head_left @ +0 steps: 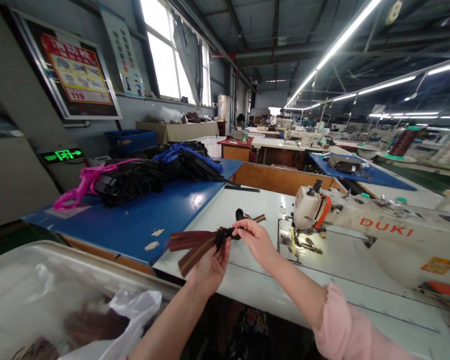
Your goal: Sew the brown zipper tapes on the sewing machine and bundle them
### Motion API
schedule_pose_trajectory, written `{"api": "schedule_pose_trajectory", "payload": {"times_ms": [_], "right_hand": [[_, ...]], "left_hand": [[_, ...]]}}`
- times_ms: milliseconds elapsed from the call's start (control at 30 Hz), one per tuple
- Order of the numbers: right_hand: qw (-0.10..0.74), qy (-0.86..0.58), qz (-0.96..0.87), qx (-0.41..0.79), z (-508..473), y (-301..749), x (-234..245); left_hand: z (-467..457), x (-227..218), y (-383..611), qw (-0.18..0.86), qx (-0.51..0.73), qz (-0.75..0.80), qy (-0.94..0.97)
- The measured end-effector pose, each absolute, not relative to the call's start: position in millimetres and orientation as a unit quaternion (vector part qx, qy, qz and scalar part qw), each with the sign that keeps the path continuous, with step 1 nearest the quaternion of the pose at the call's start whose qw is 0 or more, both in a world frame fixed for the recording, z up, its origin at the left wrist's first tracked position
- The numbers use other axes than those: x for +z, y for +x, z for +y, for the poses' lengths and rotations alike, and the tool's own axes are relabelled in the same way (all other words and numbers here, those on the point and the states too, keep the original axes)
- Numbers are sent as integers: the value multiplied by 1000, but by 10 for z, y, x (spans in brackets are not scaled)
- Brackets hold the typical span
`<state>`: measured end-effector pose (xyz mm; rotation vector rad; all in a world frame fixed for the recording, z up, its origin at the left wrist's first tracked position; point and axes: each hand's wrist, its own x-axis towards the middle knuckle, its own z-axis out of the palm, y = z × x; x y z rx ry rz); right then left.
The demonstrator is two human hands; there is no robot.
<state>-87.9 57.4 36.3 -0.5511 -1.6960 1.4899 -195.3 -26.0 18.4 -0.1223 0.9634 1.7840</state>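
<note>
Above the front of the white sewing table, both hands are at a bundle of brown strips (195, 245), some with a lighter line along them. A black fabric tie (222, 235) wraps around the bundle's middle. From below, my left hand (212, 265) curls around the bundle, its palm partly turned up. My right hand (257, 240) pinches the black tie at the bundle's right side, thumb and finger together. More strip ends (260, 218) stick out beyond the right hand. The fingers hide part of the tie.
A sewing machine (322, 210) stands right of my hands. On the blue table (165, 215) at left lie black bundles (131, 182) with pink and blue ties. A bin lined with clear plastic (33, 260) is at the lower left. Thread cones (403, 144) stand at far right.
</note>
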Motion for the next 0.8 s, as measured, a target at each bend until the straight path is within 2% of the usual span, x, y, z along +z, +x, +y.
{"api": "schedule_pose_trajectory", "payload": {"times_ms": [167, 300, 533, 800], "right_hand": [[385, -209, -658, 612, 609, -1084, 311], [362, -215, -650, 633, 624, -1198, 203], [315, -234, -636, 664, 721, -1262, 74], [294, -227, -674, 638, 739, -1291, -68]], "left_hand": [[-294, 234, -1960, 495, 725, 479, -19], [-362, 189, -1903, 458, 681, 567, 76], [-316, 338, -2202, 379, 506, 704, 324], [-48, 674, -2373, 278, 350, 717, 535]]}}
